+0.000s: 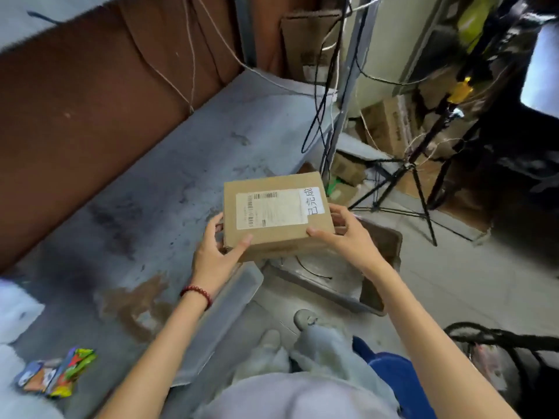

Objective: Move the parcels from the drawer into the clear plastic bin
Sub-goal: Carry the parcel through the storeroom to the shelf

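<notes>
1. Brown rectangular cardboard parcel (pixel 272 213), with a white printed shipping label (pixel 269 210) on its top face. It is held level in the air, over the near edge of the worn grey shelf surface (pixel 181 176) and above item 4.
2. Handling, judged: stiff-walled and probably light. The card is dry and not slippery, though the corners could crush. It is best held at opposite short ends, as it is now.
3. Grip: the left hand (pixel 213 252) has its thumb on the top near corner and its fingers wrapped round the left end. The right hand (pixel 341 234) has its thumb on top and its fingers curled on the right end. Both grip the parcel.
4. Open brown-walled container (pixel 387 246) below the parcel; drawer or bin, cannot tell. The one thing seen inside is a thin black looped cord (pixel 311 267), and the parcel hides the rest.
5. Bright snack packets (pixel 57 373) lie on the shelf, well apart.
</notes>
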The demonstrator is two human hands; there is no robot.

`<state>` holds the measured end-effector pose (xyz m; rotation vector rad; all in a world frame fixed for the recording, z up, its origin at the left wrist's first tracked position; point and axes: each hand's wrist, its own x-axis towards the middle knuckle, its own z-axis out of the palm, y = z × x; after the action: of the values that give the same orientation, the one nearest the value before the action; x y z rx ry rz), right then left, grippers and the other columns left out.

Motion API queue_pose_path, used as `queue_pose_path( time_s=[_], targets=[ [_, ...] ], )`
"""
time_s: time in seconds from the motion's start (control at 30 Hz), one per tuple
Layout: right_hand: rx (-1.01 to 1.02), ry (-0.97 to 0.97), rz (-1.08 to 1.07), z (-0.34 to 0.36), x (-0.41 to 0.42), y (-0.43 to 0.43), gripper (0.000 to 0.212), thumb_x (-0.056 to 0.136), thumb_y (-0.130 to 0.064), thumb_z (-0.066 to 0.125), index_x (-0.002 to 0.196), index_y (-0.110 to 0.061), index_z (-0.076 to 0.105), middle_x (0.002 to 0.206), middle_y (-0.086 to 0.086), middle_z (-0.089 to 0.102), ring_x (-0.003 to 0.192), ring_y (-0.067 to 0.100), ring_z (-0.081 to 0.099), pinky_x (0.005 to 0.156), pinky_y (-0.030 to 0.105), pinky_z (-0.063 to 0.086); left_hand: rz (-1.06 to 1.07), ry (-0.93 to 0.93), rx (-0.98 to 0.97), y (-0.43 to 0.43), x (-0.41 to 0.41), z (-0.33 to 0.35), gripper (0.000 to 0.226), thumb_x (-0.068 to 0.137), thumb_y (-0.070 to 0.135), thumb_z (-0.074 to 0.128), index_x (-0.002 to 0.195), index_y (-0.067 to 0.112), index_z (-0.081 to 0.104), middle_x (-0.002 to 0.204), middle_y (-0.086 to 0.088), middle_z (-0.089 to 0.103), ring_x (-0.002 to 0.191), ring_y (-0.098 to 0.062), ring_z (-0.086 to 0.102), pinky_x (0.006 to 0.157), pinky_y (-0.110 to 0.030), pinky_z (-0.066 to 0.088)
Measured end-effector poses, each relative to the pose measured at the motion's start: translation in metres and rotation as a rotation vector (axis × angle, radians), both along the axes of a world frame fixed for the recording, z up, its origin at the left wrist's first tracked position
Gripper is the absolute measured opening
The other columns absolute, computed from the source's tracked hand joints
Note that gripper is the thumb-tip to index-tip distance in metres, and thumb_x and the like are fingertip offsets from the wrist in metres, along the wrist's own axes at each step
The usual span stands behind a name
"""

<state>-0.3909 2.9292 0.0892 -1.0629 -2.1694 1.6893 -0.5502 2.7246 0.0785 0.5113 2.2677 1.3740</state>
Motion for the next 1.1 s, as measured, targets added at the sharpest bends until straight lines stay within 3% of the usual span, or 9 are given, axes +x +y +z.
queue_pose_path(
  time_s=[0.13, 0.3, 0.4, 0.5, 0.57, 0.63, 0.77, 1.0, 1.1],
  targets=[
    [0.056, 0.017, 0.339, -0.005, -0.056, 0.027, 0.068, 0.078, -0.041, 0.077, 0.137, -0.029, 0.045, 0.124, -0.009, 0.053, 0.098, -0.003, 0.057, 0.072, 0.011, 0.049, 0.334, -0.015, -0.035, -0.011, 0.01, -0.011, 0.068, 0.077, 0.043, 0.072, 0.136, 0.038, 0.039, 0.137, 0.004, 0.039, 0.117, -0.017, 0.051, 0.1, -0.035, 0.043],
    [0.116, 0.012, 0.616, -0.006, -0.114, 0.025, 0.068, 0.078, -0.034, 0.078, 0.136, -0.021, 0.047, 0.128, -0.005, 0.055, 0.115, 0.011, 0.053, 0.096, 0.026, 0.047, 0.599, 0.005, -0.043, -0.026, 0.026, -0.018, 0.076, 0.074, 0.041, 0.077, 0.139, 0.038, 0.038, 0.12, 0.017, 0.042, 0.117, -0.016, 0.052, 0.097, -0.033, 0.043],
    [0.137, 0.047, 0.742, -0.005, -0.149, 0.012, 0.07, 0.078, -0.033, 0.078, 0.138, -0.021, 0.044, 0.125, -0.006, 0.055, 0.109, 0.007, 0.053, 0.08, 0.007, 0.046, 0.663, 0.005, -0.04, -0.042, 0.017, -0.021, 0.088, 0.065, 0.044, 0.083, 0.139, 0.041, 0.036, 0.121, 0.019, 0.048, 0.115, -0.016, 0.055, 0.094, -0.035, 0.048],
    [0.17, 0.026, 0.8, -0.01, -0.182, -0.005, 0.073, 0.078, -0.031, 0.078, 0.14, -0.017, 0.043, 0.123, -0.002, 0.057, 0.102, 0.013, 0.06, 0.081, 0.018, 0.05, 0.702, -0.039, -0.018, -0.061, -0.004, -0.031, 0.089, 0.065, 0.034, 0.085, 0.139, 0.038, 0.036, 0.127, 0.008, 0.05, 0.112, -0.017, 0.058, 0.091, -0.046, 0.052],
    [0.205, -0.004, 0.801, -0.017, -0.203, -0.018, 0.072, 0.079, -0.028, 0.078, 0.14, -0.016, 0.042, 0.125, 0.002, 0.059, 0.105, 0.021, 0.062, 0.088, 0.03, 0.051, 0.709, -0.026, -0.008, -0.07, -0.019, -0.037, 0.078, 0.07, 0.023, 0.083, 0.131, 0.043, 0.038, 0.124, 0.008, 0.055, 0.108, -0.012, 0.06, 0.089, -0.038, 0.053],
    [0.235, -0.037, 0.778, -0.025, -0.221, -0.031, 0.07, 0.08, -0.026, 0.078, 0.139, -0.014, 0.043, 0.127, 0.008, 0.059, 0.107, 0.025, 0.062, 0.088, 0.026, 0.047, 0.707, 0.033, -0.093, -0.077, -0.033, -0.042, 0.066, 0.073, 0.025, 0.081, 0.123, 0.046, 0.043, 0.123, 0.003, 0.06, 0.102, -0.006, 0.062, 0.083, -0.03, 0.054],
    [0.265, -0.085, 0.758, -0.041, -0.238, -0.046, 0.069, 0.081, -0.026, 0.076, 0.14, -0.013, 0.042, 0.13, 0.009, 0.059, 0.114, 0.026, 0.059, 0.086, 0.022, 0.042, 0.673, 0.12, -0.303, -0.087, -0.051, -0.051, 0.044, 0.075, 0.04, 0.076, 0.111, 0.045, 0.051, 0.121, 0.004, 0.062, 0.102, -0.02, 0.061, 0.083, -0.04, 0.053],
    [0.332, -0.172, 0.781, -0.058, -0.243, -0.06, 0.066, 0.085, -0.028, 0.072, 0.141, -0.015, 0.039, 0.13, 0.013, 0.059, 0.118, 0.033, 0.056, 0.096, 0.037, 0.044, 0.633, 0.091, -0.402, -0.092, -0.058, -0.069, 0.037, 0.08, 0.041, 0.071, 0.112, 0.037, 0.055, 0.119, 0.005, 0.063, 0.099, -0.02, 0.06, 0.081, -0.037, 0.053],
    [0.333, -0.21, 0.792, -0.063, -0.242, -0.061, 0.06, 0.087, -0.028, 0.07, 0.138, -0.015, 0.042, 0.128, 0.014, 0.059, 0.116, 0.034, 0.056, 0.094, 0.037, 0.044, 0.624, 0.077, -0.416, -0.089, -0.057, -0.073, 0.032, 0.084, 0.038, 0.068, 0.113, 0.034, 0.057, 0.112, 0.0, 0.066, 0.088, -0.017, 0.059, 0.071, -0.027, 0.048]
  ],
)
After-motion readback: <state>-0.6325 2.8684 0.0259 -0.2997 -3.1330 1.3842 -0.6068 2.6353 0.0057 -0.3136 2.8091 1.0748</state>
